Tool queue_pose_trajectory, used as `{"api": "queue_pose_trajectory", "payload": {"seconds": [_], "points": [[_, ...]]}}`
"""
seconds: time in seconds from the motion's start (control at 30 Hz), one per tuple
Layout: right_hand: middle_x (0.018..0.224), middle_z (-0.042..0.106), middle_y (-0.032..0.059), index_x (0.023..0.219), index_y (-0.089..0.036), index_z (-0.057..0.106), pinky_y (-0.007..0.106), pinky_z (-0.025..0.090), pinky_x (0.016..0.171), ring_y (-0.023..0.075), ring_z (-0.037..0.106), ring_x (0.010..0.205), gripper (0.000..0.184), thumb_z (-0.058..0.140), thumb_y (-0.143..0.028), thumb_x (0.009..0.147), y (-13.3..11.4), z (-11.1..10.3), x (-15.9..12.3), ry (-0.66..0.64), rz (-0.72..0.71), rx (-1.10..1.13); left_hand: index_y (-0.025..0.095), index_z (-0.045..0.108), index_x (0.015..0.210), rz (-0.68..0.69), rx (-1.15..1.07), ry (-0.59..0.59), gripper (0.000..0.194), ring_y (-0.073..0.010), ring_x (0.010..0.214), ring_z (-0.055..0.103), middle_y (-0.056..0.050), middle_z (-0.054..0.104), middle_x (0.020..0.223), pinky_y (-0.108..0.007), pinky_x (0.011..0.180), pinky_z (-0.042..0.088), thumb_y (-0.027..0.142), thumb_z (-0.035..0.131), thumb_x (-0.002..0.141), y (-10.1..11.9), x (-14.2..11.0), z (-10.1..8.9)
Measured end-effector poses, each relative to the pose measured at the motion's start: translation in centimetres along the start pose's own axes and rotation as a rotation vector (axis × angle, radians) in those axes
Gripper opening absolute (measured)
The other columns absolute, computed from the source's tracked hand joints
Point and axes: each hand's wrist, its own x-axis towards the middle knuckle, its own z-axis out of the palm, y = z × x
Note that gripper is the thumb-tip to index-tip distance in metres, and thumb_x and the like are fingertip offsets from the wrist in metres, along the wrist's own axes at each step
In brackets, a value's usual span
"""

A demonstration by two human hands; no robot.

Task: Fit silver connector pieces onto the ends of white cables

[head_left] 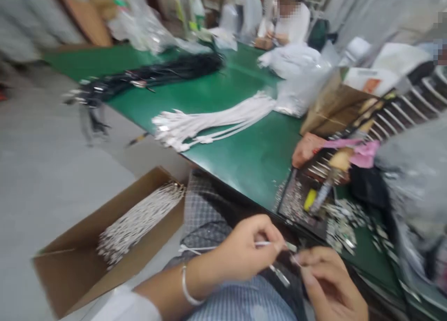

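My left hand point(244, 249) is closed in a pinch around a thin white cable point(262, 243), whose length runs back under my wrist across my lap. Close by, my right hand point(331, 281) is closed too, its thumb and fingertips pinching a fine wire end point(296, 261) that reaches across from the left hand. Just below the left fingers hangs a small silvery-white connector point(281, 276). Blur hides the exact details at the fingertips.
A cardboard box point(70, 274) with bundled white cables point(139, 225) stands at left. On the green table point(251, 153) lie a white cable bundle point(216, 120), a black cable bundle point(157, 76), a tray of small metal parts point(295, 200) and plastic bags point(293, 78). A person point(291, 23) sits opposite.
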Motion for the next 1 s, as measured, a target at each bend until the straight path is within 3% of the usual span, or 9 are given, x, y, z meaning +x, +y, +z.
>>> {"api": "queue_pose_trajectory", "payload": {"seconds": [0.07, 0.2, 0.43, 0.63, 1.0], "points": [[0.099, 0.060, 0.0061, 0.090, -0.025, 0.061, 0.034, 0.061, 0.076, 0.0198, 0.067, 0.091, 0.019, 0.056, -0.007, 0.087, -0.8, 1.1, 0.2, 0.317, 0.007, 0.068, 0.018, 0.056, 0.070, 0.010, 0.008, 0.011, 0.012, -0.0122, 0.062, 0.057, -0.006, 0.068, 0.079, -0.023, 0.055, 0.043, 0.018, 0.065, 0.079, 0.8, 0.5, -0.1], [0.106, 0.062, 0.0076, 0.095, -0.025, 0.060, 0.037, 0.061, 0.084, 0.0209, 0.066, 0.100, 0.023, 0.056, -0.005, 0.085, -1.2, 2.0, 0.8, 0.305, 0.038, 0.053, 0.019, 0.057, 0.068, 0.039, 0.018, -0.004, 0.014, -0.0110, 0.057, 0.054, -0.004, 0.067, 0.074, -0.022, 0.050, 0.040, 0.017, 0.066, 0.078, 1.5, 1.5, 0.1], [0.112, 0.067, 0.0099, 0.102, -0.020, 0.059, 0.038, 0.062, 0.083, 0.0214, 0.068, 0.102, 0.026, 0.058, -0.003, 0.083, -0.7, 1.2, 1.6, 0.339, -0.122, -0.017, 0.017, 0.056, 0.070, 0.010, 0.061, -0.050, 0.015, -0.0108, 0.065, 0.060, -0.002, 0.068, 0.079, -0.020, 0.056, 0.047, 0.015, 0.065, 0.081, 2.2, 2.4, 0.6], [0.109, 0.068, 0.0066, 0.100, -0.021, 0.060, 0.035, 0.061, 0.085, 0.0186, 0.068, 0.102, 0.029, 0.058, 0.001, 0.081, -0.6, 1.1, 2.9, 0.396, -0.074, 0.091, 0.017, 0.058, 0.074, 0.073, 0.067, -0.061, 0.012, -0.0093, 0.073, 0.064, 0.000, 0.069, 0.083, -0.018, 0.065, 0.051, 0.010, 0.064, 0.082, 2.1, 3.2, 0.6], [0.106, 0.069, 0.0033, 0.092, -0.021, 0.061, 0.033, 0.059, 0.087, 0.0157, 0.066, 0.101, 0.025, 0.060, 0.002, 0.081, -0.2, 0.6, 4.4, 0.476, -0.058, 0.069, 0.017, 0.057, 0.073, 0.128, 0.089, -0.046, 0.014, -0.0073, 0.070, 0.063, 0.001, 0.069, 0.081, -0.016, 0.063, 0.051, 0.008, 0.064, 0.082, 2.6, 4.7, 0.8]]}}
